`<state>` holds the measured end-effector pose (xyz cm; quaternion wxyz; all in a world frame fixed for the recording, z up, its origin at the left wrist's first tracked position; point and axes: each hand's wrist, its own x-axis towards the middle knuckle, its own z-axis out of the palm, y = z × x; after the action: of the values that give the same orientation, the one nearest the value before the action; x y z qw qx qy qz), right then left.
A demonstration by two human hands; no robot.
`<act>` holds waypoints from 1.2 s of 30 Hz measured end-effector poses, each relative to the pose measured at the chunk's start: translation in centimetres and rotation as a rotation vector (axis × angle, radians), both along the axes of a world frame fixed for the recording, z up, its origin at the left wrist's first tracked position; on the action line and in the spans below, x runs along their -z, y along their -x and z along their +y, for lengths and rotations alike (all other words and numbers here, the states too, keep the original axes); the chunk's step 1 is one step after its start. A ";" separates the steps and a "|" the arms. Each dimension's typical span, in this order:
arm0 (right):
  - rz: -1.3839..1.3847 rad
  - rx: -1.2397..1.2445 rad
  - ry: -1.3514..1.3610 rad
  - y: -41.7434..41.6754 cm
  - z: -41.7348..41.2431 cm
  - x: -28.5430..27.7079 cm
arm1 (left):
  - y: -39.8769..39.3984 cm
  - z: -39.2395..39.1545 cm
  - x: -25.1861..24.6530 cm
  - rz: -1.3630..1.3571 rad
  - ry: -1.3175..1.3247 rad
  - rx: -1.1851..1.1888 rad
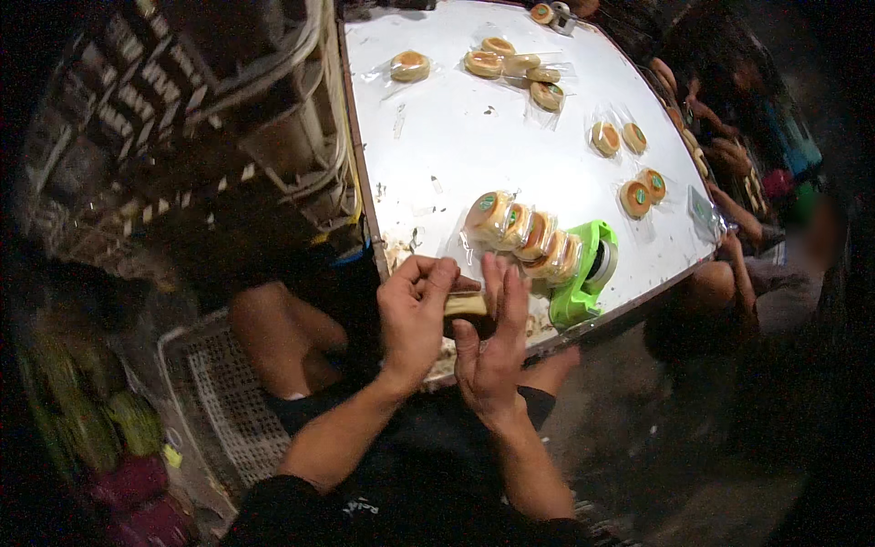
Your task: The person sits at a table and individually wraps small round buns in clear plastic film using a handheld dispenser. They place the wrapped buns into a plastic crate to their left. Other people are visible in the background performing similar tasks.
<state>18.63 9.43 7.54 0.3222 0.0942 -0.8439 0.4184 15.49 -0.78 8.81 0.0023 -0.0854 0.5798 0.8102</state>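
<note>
A round, flat pastry (466, 305) with pale sides is between my two hands, just over the table's near edge. My left hand (414, 321) grips it from the left, thumb and forefinger pinched together near its upper side. My right hand (497, 342) is against its right side with fingers extended and apart, the thumb near the pastry's lower edge. Beyond my hands, a leaning row of pastries in clear wrappers (523, 232) lies on the table, some bearing green stickers. Right of that row stands a bright green tape dispenser (581, 287) with a tape roll.
The white table (478, 143) has a dark raised edge and carries scattered wrapped pastries (636, 198). Plastic crates (294, 137) are stacked at left, with another crate (225, 396) below. Another person's arm (742, 219) reaches the table's right side. A metal tape dispenser (563, 19) sits far back.
</note>
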 end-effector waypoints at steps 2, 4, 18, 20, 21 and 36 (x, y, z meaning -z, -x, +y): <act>-0.191 -0.096 0.166 0.7 -0.4 -0.5 | -0.2 -0.3 0.4 0.271 0.260 -0.075; -0.502 -0.229 0.317 1.1 0.8 -1.4 | 0.1 -1.0 0.9 0.476 0.293 -0.063; -0.148 -0.148 0.060 0.8 3.4 -1.7 | 0.6 -0.3 -0.5 0.289 0.105 0.194; -0.164 -0.104 0.064 0.3 3.8 -1.0 | 0.3 -0.2 0.0 0.197 0.142 0.280; -0.158 -0.092 0.065 0.4 3.9 -1.0 | 0.5 -0.5 0.1 0.147 0.156 0.294; -0.082 0.311 0.700 0.3 4.9 1.5 | 0.2 4.0 3.3 0.153 -0.087 0.041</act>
<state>18.31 14.34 6.05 0.3604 -0.1672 -0.6666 0.6307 15.25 3.20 5.51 -0.0217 -0.0113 0.5440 0.8387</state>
